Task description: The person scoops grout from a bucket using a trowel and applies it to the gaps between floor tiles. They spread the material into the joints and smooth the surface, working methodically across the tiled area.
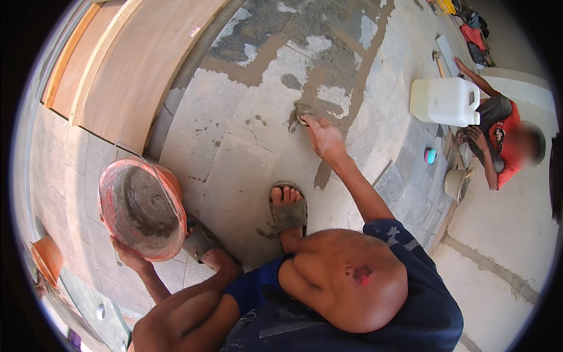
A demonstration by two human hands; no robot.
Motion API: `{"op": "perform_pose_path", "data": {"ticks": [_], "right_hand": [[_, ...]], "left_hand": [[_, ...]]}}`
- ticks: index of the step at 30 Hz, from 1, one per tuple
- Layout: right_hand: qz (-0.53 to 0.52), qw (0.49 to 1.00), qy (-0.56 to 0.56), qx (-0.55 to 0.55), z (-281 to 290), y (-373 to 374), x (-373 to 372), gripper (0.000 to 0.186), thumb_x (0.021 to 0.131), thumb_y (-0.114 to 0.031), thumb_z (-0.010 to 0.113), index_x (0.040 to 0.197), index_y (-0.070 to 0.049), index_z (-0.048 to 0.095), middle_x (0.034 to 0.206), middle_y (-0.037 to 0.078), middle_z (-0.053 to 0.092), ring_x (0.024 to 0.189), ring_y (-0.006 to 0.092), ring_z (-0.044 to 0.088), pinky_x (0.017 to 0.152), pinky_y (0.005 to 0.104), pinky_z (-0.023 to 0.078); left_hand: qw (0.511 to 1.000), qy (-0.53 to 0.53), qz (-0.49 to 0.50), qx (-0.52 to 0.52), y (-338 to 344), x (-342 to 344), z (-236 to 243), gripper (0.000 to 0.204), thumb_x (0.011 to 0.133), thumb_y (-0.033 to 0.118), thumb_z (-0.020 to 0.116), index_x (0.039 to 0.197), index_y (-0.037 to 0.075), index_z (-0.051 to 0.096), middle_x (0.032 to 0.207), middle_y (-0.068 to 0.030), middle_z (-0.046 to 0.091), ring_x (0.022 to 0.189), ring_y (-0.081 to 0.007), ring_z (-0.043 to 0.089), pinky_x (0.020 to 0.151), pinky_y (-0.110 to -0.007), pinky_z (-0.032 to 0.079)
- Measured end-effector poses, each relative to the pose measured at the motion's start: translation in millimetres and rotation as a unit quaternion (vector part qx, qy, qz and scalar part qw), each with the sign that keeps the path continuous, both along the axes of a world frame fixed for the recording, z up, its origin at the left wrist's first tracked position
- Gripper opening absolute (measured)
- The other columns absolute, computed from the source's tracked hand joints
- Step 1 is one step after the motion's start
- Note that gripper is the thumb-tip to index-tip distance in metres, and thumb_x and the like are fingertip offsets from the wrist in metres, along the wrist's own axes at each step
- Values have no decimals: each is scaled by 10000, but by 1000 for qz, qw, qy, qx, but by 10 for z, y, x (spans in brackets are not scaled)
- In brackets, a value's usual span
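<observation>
At the left, a red bucket (176, 193) tilts toward me, its inside coated with wet grey grout (146, 202). Its lower rim is in the grip of my left hand (130, 258), whose fingers are partly hidden behind the wall. Out in front, my right hand (325, 139) is closed and pressed low to the tiled floor (205, 126). Whatever its fingers hold is smeared with grout and too small to name. Wet grout (319, 100) lies around the fingertips and runs along the tile joints beyond them.
Wooden boards (141, 64) lie along the left. On the right stand a white jerrycan (441, 100), a hammer (437, 61) and a small bucket (454, 183). A person in a red shirt (511, 144) crouches past the jerrycan. An orange container (47, 260) sits far left.
</observation>
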State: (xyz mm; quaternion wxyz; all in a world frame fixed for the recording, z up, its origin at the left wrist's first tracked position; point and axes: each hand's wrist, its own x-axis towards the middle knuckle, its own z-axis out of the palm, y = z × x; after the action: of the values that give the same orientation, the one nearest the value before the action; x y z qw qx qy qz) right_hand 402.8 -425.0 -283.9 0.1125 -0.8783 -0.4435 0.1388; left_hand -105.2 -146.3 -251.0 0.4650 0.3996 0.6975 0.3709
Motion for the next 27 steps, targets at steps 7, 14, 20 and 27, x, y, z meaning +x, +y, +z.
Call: {"op": "perform_pose_path", "data": {"ticks": [7, 14, 20, 27], "right_hand": [[80, 993, 77, -32, 131, 40, -275, 344, 871, -61, 526, 1215, -63, 543, 1032, 172, 663, 951, 357, 609, 797, 433, 519], [7, 980, 176, 88, 299, 50, -272, 244, 937, -151, 556, 1176, -104, 577, 926, 191, 659, 805, 401, 628, 715, 463, 510], [-130, 984, -18, 119, 157, -93, 331, 252, 945, -165, 538, 1190, -108, 561, 934, 224, 661, 805, 429, 632, 695, 488, 521], [-63, 995, 70, -19, 100, 373, -172, 255, 946, -189, 487, 1157, -57, 545, 868, 229, 660, 831, 410, 638, 729, 493, 516]], "left_hand": [[1000, 18, 20, -7, -33, 92, 74, 641, 999, 481, 419, 1354, -50, 473, 1344, -156, 511, 1173, -266, 517, 1024, -350, 386], [1000, -16, 2, -3, 21, -45, 13, 637, 1000, 490, 416, 1326, -50, 499, 1304, -137, 536, 1148, -249, 522, 996, -342, 393], [999, 10, -32, 3, -2, 152, -69, 633, 1004, 499, 396, 1288, -51, 528, 1253, -139, 559, 1111, -243, 530, 972, -349, 397], [998, 26, -41, 34, 37, -160, -14, 635, 1013, 482, 368, 1340, -49, 490, 1289, -192, 555, 1140, -308, 546, 975, -405, 437]]}}
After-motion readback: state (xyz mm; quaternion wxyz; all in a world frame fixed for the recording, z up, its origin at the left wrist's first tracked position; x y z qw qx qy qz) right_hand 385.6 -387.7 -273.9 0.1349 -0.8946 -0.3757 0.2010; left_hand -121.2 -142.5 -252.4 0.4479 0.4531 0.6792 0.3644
